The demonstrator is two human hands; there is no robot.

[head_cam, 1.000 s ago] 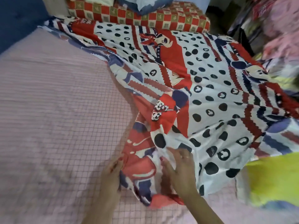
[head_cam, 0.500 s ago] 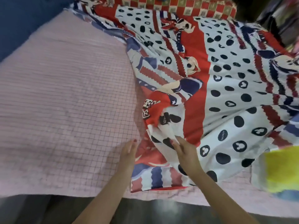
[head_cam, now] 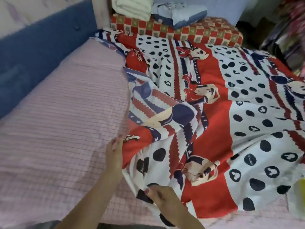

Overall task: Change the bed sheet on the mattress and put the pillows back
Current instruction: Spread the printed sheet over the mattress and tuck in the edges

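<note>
A red, white and navy cartoon-print bed sheet lies rumpled over the right half of the mattress. The pink checked mattress shows bare on the left. My left hand grips the sheet's left edge, fingers curled on the fabric. My right hand pinches the sheet's near edge close to the mattress front. A light blue pillow and a folded white towel rest on a red checked cushion at the head.
A blue padded headboard runs along the left side. A yellow cloth pokes in at the right edge. Cluttered fabrics fill the far right corner. Dark floor shows below the mattress front.
The view has tilted up toward the head of the bed. The sheet lies wider and flatter than before. My right hand has drawn back toward the near edge, and my left hand now grips the sheet's edge.
</note>
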